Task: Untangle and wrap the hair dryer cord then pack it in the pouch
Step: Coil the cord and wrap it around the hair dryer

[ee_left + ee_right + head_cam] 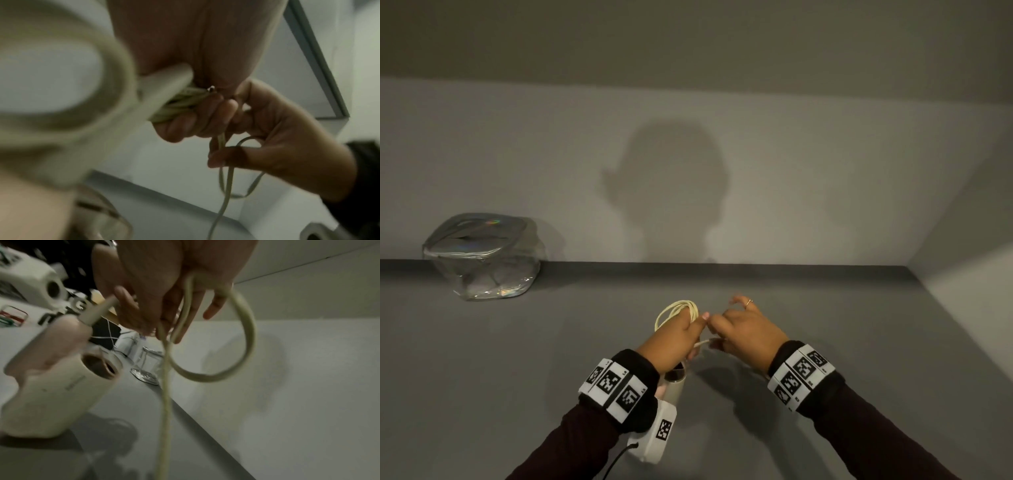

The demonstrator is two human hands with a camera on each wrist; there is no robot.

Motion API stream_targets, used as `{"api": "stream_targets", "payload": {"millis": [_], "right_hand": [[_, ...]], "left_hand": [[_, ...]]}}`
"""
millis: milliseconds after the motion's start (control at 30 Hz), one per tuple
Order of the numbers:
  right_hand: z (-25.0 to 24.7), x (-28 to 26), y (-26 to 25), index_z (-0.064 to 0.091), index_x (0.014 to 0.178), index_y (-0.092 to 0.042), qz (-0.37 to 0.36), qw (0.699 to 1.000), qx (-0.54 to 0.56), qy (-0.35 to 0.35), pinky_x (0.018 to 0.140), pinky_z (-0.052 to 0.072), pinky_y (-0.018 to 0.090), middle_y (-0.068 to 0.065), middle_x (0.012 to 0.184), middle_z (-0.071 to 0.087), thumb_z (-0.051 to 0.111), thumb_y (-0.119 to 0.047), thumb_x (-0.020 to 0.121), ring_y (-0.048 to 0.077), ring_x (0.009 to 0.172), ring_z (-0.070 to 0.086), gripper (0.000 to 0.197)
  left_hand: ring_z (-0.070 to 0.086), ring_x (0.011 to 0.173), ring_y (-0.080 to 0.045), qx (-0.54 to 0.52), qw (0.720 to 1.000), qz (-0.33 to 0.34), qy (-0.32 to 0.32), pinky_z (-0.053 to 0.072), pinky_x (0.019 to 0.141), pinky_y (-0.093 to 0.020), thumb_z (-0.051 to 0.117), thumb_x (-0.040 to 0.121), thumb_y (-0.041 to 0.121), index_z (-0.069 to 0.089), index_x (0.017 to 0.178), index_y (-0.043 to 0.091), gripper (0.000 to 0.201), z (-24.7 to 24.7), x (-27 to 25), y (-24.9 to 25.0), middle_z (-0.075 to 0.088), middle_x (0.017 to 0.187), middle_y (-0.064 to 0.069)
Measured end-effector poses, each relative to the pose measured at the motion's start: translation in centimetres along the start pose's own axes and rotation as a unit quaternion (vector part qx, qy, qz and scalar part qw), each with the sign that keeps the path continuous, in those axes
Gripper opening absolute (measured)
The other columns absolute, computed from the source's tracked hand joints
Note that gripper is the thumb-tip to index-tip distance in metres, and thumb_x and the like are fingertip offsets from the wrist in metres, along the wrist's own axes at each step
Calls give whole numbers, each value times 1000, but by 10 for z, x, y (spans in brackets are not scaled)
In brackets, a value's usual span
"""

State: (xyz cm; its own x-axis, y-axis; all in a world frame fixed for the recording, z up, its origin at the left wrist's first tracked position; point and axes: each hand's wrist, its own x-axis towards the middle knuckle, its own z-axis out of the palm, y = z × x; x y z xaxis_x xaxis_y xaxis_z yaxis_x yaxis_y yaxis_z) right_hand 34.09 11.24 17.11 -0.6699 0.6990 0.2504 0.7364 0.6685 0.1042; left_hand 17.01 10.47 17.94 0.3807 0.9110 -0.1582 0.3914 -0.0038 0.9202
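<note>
Hands (678,337) curled round cord (676,310)

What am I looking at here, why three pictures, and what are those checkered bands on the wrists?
No machine here: a person works with bare hands, wearing marker bands and small cameras. The wide picture comes from a head camera; the two blurry close-ups come from the wrist cameras. The left hand grips coiled loops of the cream cord, and the right hand holds a further loop of it. The hair dryer hangs below the left hand. A clear pouch sits on the grey table, by the wall.
</note>
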Motion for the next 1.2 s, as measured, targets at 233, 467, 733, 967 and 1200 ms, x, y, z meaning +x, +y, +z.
{"api": "stream_targets", "payload": {"millis": [233,467,733,967,1200], "right_hand": [[24,4,9,58,107,-41,83,992,-61,-72,103,-14,66,-3,149,28,61,-41,69,31,139,11,39],[49,0,-17,63,106,-19,183,915,361,4,111,-18,41,-15,148,8,35,-41,87,14,142,-3,40],[-6,29,0,64,61,-12,312,710,613,148,37,37,15,-6,36,54,71,1,71,3,34,44,18],[21,46,3,64,72,-12,309,833,458,13,78,50,45,15,72,64,61,-47,75,29,70,58,36],[41,52,-35,48,122,-10,175,936,106,-288,111,20,48,14,130,55,43,-14,91,31,124,46,32]], "left_hand": [[46,42,1,-57,998,4,-13,35,48,-12,67,80,17,55,111,12,33,2,-2,0,50,53,14],[51,61,-24,-91,993,6,71,43,64,-34,70,76,9,55,110,25,40,-26,2,-16,53,44,7],[30,39,-6,-126,991,-35,-24,29,42,-18,51,91,29,56,91,10,20,-26,-6,-16,36,45,8],[23,28,-7,-241,964,1,-112,30,38,-17,41,93,30,54,80,11,27,-23,-11,-12,32,31,6],[31,33,-12,-345,933,44,-93,37,41,-20,39,91,33,46,77,13,25,-9,-4,-15,39,34,3]]}}
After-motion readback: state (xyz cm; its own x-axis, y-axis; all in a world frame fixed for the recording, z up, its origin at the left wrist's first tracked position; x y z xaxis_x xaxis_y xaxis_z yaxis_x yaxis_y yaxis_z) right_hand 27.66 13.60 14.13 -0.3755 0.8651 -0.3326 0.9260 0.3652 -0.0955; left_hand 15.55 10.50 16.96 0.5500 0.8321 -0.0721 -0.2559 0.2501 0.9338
